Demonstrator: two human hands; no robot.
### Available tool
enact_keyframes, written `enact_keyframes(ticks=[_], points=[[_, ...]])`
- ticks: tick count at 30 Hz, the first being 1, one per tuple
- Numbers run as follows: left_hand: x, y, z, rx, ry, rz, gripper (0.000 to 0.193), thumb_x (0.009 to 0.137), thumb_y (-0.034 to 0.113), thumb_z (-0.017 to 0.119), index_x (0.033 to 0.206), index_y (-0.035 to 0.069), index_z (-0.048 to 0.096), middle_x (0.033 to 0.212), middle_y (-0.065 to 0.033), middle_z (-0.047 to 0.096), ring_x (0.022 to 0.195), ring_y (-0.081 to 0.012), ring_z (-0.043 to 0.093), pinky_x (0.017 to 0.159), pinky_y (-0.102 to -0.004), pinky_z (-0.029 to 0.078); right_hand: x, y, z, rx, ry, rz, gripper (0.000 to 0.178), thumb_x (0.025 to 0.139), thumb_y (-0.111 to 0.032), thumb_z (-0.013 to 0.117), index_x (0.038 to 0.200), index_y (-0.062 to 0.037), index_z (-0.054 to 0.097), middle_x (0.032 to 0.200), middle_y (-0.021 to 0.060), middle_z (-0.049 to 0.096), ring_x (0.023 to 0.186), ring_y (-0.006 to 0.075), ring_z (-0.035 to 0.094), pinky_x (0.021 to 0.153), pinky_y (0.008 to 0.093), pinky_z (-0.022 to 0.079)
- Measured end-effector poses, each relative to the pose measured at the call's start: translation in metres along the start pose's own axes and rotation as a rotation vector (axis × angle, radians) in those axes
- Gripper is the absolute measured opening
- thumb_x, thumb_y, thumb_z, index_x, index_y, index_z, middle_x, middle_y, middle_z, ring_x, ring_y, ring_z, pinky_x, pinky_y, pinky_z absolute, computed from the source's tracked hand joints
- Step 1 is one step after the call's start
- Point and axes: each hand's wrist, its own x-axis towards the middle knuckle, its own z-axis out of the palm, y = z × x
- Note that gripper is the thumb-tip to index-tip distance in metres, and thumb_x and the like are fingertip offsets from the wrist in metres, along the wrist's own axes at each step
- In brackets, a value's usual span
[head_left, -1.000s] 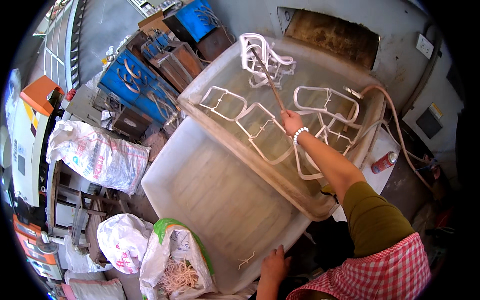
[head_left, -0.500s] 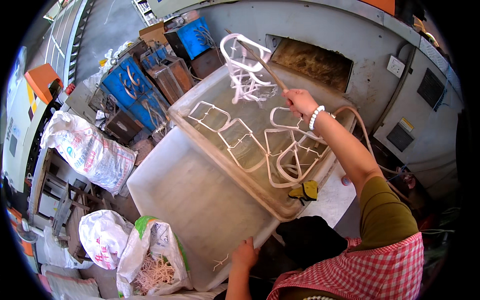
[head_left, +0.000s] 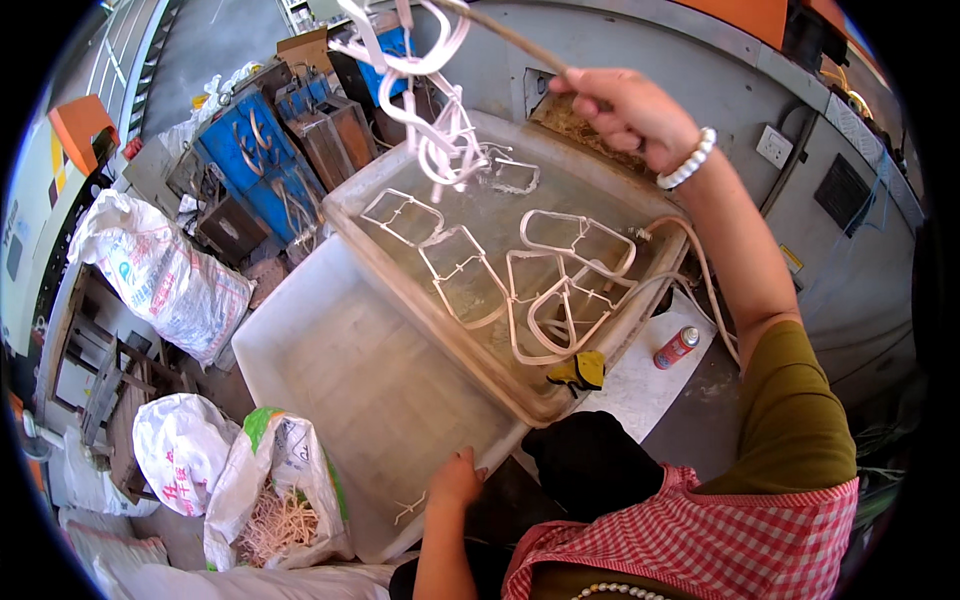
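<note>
My right hand (head_left: 625, 110), a beaded bracelet at its wrist, is closed round a thin brown stick (head_left: 515, 40). From the stick's far end hangs a tangle of white plastic frames (head_left: 440, 140), raised over a tub (head_left: 430, 318) of water. Several more looped plastic frames (head_left: 462, 318) lie in that water. My left hand (head_left: 455, 480) is low down, its fingers bent over the near rim of a second white tub (head_left: 340, 390). Close to it, a small branching plastic piece (head_left: 410, 507) lies inside this tub.
A yellow-and-black glove (head_left: 580, 371) lies at the water tub's near corner. Beside it are a red spray can (head_left: 677, 347) and a hose (head_left: 712, 280). Sacks stand left, one open sack (head_left: 275, 525) holding pinkish plastic scraps. Blue metal blocks (head_left: 250, 160) and a grey machine (head_left: 800, 110) stand behind.
My right hand has risen, lifting the stick and the hanging frames higher, out of the water. My left hand stays at the near tub rim. The whole view has shifted slightly.
</note>
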Motion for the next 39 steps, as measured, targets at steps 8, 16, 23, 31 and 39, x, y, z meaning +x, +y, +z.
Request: enact_keyframes(ticks=[8, 16, 23, 31, 39], points=[[0.0, -0.001, 0.006, 0.002, 0.018, 0.001, 0.04, 0.087, 0.03, 0.062, 0.116, 0.006, 0.05, 0.112, -0.0221, 0.058, 0.101, -0.0402, 0.06, 0.085, -0.0487, 0.049, -0.043, -0.097, -0.022, 0.411, -0.8, 0.089, 0.032, 0.098, -0.021, 0.048, 0.119, 0.0025, 0.051, 0.087, 0.0067, 0.06, 0.061, 0.0092, 0.053, 0.054, 0.021, 0.047], [-0.015, 0.012, -0.012, -0.025, -0.044, -0.028, 0.04, 0.086, 0.028, 0.063, 0.117, 0.006, 0.051, 0.113, -0.0212, 0.058, 0.103, -0.0391, 0.059, 0.085, -0.0472, 0.049, -0.109, -0.054, 0.005, -0.131, -0.365, -0.008, 0.043, 0.1, -0.029, 0.045, 0.128, 0.0037, 0.047, 0.06, -0.0079, 0.038, 0.033, -0.0035, 0.023, 0.025, 0.0141, 0.018], [-0.015, 0.007, -0.005, -0.008, -0.041, -0.033, 0.04, 0.087, 0.027, 0.062, 0.117, 0.004, 0.05, 0.111, -0.0216, 0.058, 0.103, -0.0404, 0.058, 0.086, -0.0479, 0.048, -0.099, 0.025, 0.045, -0.612, -0.749, 0.159, 0.026, 0.095, -0.025, 0.056, 0.107, -0.0027, 0.064, 0.059, -0.0009, 0.05, 0.045, 0.0067, 0.043, 0.041, 0.0241, 0.035], [-0.017, 0.009, -0.009, 0.001, -0.006, -0.009, 0.038, 0.085, 0.027, 0.064, 0.112, 0.004, 0.051, 0.108, -0.0211, 0.058, 0.101, -0.0388, 0.059, 0.085, -0.0467, 0.049, -0.052, 0.034, 0.007, -1.088, -0.859, -0.213, 0.022, 0.092, -0.021, 0.059, 0.102, -0.0023, 0.065, 0.057, 0.0034, 0.05, 0.05, 0.0118, 0.048, 0.048, 0.0292, 0.039], [-0.016, 0.011, -0.009, 0.021, 0.005, 0.002, 0.039, 0.083, 0.027, 0.066, 0.111, 0.004, 0.052, 0.107, -0.0221, 0.059, 0.1, -0.0383, 0.06, 0.085, -0.0466, 0.049, -0.013, 0.073, -0.056, -0.963, -0.315, 0.467, 0.02, 0.091, -0.024, 0.058, 0.089, -0.0061, 0.067, 0.056, -0.0039, 0.049, 0.042, 0.0057, 0.039, 0.038, 0.0231, 0.03]])
